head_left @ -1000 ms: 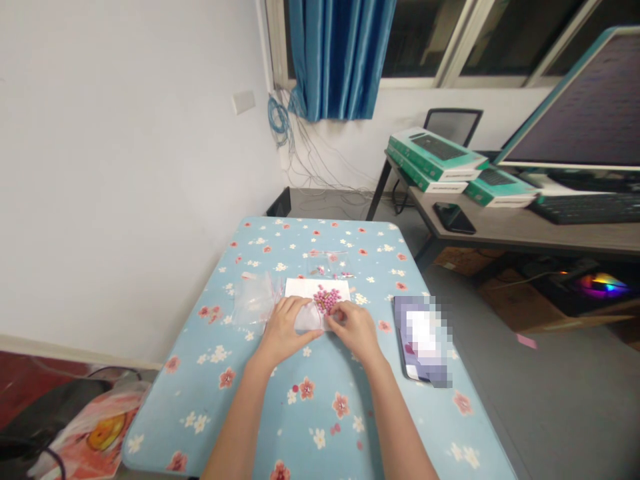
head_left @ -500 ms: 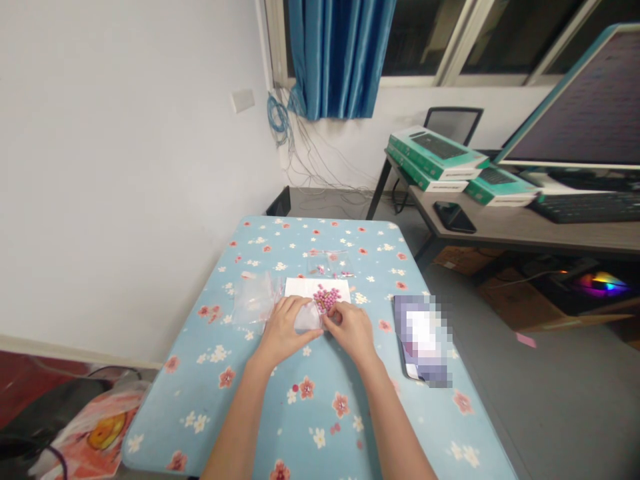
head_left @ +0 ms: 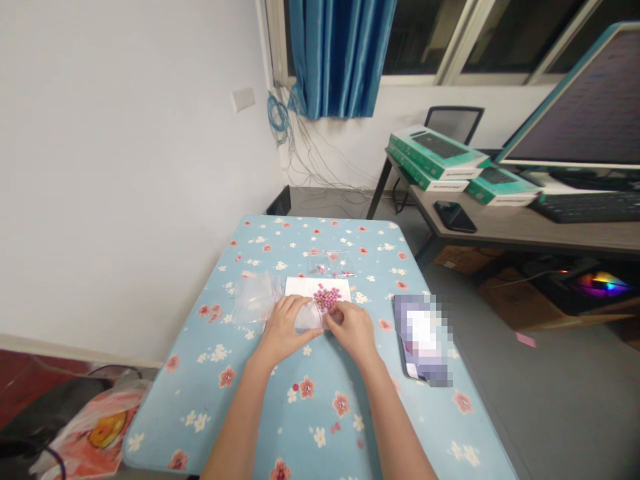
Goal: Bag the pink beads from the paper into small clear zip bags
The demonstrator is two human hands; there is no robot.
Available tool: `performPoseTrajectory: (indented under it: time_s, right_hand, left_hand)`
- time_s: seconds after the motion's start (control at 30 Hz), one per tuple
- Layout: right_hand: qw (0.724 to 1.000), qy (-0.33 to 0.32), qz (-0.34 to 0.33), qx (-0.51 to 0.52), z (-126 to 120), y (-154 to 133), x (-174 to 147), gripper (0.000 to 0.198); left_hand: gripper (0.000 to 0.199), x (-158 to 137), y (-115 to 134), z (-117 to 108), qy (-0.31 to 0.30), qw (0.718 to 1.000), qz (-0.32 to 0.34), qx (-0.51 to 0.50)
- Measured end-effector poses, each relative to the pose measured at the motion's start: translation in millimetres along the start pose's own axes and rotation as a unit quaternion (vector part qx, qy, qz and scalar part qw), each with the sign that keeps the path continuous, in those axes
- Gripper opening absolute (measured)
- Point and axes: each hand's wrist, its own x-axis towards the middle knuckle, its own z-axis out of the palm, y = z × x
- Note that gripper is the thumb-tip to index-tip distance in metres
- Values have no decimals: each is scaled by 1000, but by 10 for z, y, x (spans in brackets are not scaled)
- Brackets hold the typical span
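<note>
A heap of small pink beads (head_left: 327,299) lies on a white sheet of paper (head_left: 300,285). Between my hands is a small clear zip bag (head_left: 307,317) on the paper, its reddish mouth edge facing the beads. My left hand (head_left: 285,332) holds this bag, fingers along its far side and thumb along its near side. Thumb and forefinger of my right hand (head_left: 353,330) are pinched together at the near edge of the heap; what is between them is too small to make out. Left of the paper lies another clear plastic bag (head_left: 253,300).
Beyond the paper lies a clear bag (head_left: 330,263) with a few pink pieces. A phone-like item (head_left: 423,340), partly blurred, is on the right of the flowered table (head_left: 225,413). Keyboard boxes (head_left: 435,157) and a monitor (head_left: 580,107) stand on the desk at right.
My right hand has shifted very slightly to the right at the edge of the beads. My left hand and the bag look the same.
</note>
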Motion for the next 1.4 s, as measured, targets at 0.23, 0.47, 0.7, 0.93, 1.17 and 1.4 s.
performPoseTrajectory:
  time_s: [0.23,0.47,0.7,0.93,1.17,1.4]
  right_hand:
    - [999,-15,-20,27,-17,38,4,8]
    - [968,-30,-15,248,-15,79,22,14]
    - [928,-56,-2,370,-30,42,9,18]
    - [921,-73,0,383,-15,21,8,19]
    - [938,-25,21,345,-17,129,28,21]
    - [990,10,12,138,-59,262,40,14]
  left_hand:
    - [55,-4,-6,-5,-7,1000,-3,6]
    - [54,-12,-2,16,-9,1000,-3,8]
    - [55,-2,37,18,-13,1000,6,-3]
    - [56,8,52,23,-10,1000,12,-7]
    - [57,-6,36,29,-13,1000,8,-2]
    - [57,-8,45,29,-14,1000,0,-4]
